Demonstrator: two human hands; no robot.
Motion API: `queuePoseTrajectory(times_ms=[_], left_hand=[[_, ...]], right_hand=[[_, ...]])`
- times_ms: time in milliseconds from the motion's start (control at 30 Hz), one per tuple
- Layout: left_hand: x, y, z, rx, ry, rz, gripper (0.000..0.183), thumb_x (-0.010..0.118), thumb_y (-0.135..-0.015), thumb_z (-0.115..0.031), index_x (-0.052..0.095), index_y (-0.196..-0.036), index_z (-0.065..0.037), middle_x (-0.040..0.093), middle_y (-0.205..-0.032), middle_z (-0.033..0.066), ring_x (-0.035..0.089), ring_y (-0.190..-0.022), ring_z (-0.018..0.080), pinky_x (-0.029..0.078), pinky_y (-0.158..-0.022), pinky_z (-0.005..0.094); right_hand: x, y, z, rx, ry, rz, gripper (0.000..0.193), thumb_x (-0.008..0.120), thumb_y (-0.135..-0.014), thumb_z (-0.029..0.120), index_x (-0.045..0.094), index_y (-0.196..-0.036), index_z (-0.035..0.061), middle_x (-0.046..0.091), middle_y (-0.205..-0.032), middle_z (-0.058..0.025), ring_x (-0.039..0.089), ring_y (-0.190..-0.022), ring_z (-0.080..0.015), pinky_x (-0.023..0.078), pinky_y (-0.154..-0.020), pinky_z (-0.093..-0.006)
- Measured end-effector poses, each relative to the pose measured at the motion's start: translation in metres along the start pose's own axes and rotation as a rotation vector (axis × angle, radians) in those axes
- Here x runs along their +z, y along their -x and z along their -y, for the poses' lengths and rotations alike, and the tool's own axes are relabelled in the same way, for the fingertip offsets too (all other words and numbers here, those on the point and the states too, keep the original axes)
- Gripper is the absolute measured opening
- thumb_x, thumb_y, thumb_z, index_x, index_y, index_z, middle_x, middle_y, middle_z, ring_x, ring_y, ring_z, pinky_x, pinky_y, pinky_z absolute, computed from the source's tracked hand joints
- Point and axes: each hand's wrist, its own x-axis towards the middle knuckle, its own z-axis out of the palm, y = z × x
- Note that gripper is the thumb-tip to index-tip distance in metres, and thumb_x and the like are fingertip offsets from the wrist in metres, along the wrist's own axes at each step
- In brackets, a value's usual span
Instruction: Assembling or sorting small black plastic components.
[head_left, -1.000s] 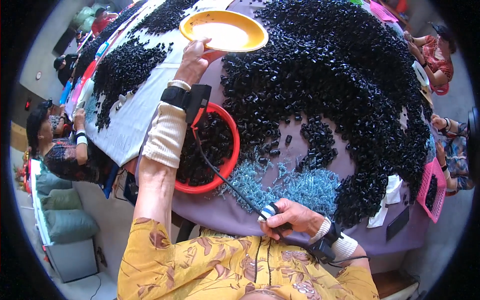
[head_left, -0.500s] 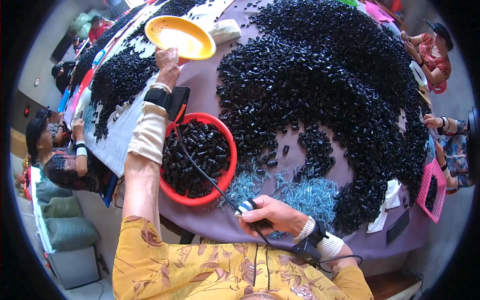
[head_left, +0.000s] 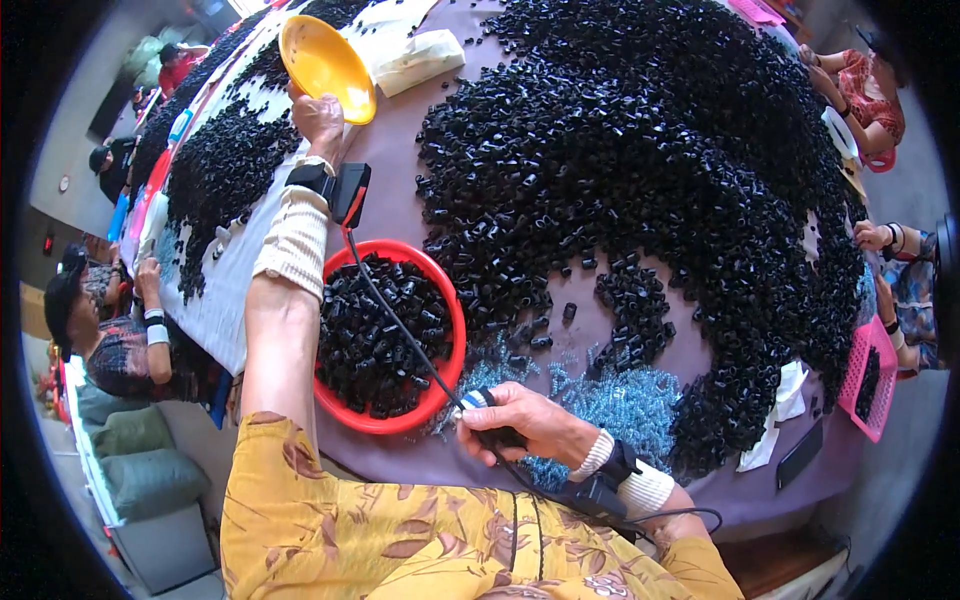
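Note:
At arm's length, my left hand (head_left: 318, 122) grips the edge of a shallow yellow bowl (head_left: 325, 72), which is tilted above the table. Below that arm stands a red basin (head_left: 395, 424) filled with small black plastic pieces (head_left: 385, 340). My right hand (head_left: 540, 425) is closed near the table's front edge, beside the basin. Something dark shows under its fingers, but its kind is hidden. A blue-and-white band (head_left: 478, 399) is at its fingertips. Small clear bluish coils, like springs (head_left: 625, 400), lie just beyond this hand.
A huge heap of black pieces (head_left: 620, 170) covers much of the purple-clothed table. A black cable (head_left: 395, 315) crosses the basin between my wrists. A pink basket (head_left: 868, 380), a phone-like dark slab (head_left: 800, 455) and white paper (head_left: 780, 410) lie at right. Several people sit around.
My left hand has moved slightly left, and the yellow bowl has tipped more steeply. My right hand has shifted a little left, still closed. The whole view has shifted slightly.

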Motion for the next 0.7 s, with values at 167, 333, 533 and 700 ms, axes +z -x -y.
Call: queuePoseTrajectory(times_ms=[167, 333, 533, 700], left_hand=[[0.011, -0.002, -0.003, 0.07, -0.008, 0.015, 0.044, 0.057, -0.076, -0.008, 0.048, -0.119, -0.014, 0.066, -0.097, 0.0138, 0.066, -0.086, 0.0304, 0.052, -0.076, 0.0379], [0.006, -0.005, -0.004, 0.191, 0.147, 0.233, 0.044, 0.05, -0.078, -0.007, 0.051, -0.121, -0.013, 0.066, -0.1, 0.0113, 0.065, -0.088, 0.0276, 0.051, -0.079, 0.036], [-0.009, -0.006, -0.013, 0.372, 0.353, 0.353, 0.037, 0.05, -0.078, -0.006, 0.055, -0.115, -0.005, 0.067, -0.098, 0.0123, 0.065, -0.087, 0.0246, 0.05, -0.079, 0.0326], [-0.005, -0.004, -0.041, 0.313, 0.129, 0.089, 0.04, 0.05, -0.079, -0.007, 0.052, -0.119, -0.012, 0.066, -0.098, 0.016, 0.065, -0.089, 0.0312, 0.052, -0.078, 0.0372]], right_hand=[[-0.003, -0.001, 0.004, -0.02, -0.003, -0.02, 0.023, 0.06, -0.087, 0.025, 0.062, -0.079, 0.0033, 0.06, -0.064, -0.0036, 0.056, -0.049, -0.008, 0.029, -0.033, -0.0192], [-0.007, -0.001, -0.001, -0.005, -0.019, 0.017, 0.024, 0.059, -0.088, 0.025, 0.061, -0.078, 0.003, 0.06, -0.062, -0.0043, 0.056, -0.047, -0.0083, 0.029, -0.033, -0.0191], [-0.002, 0.002, -0.007, 0.042, -0.032, 0.056, 0.025, 0.059, -0.088, 0.025, 0.061, -0.079, 0.0022, 0.06, -0.062, -0.005, 0.057, -0.047, -0.0094, 0.03, -0.033, -0.0195], [0.001, 0.005, -0.009, 0.034, -0.049, 0.06, 0.025, 0.058, -0.088, 0.025, 0.061, -0.08, 0.002, 0.061, -0.064, -0.0058, 0.057, -0.048, -0.0103, 0.032, -0.033, -0.0196]])
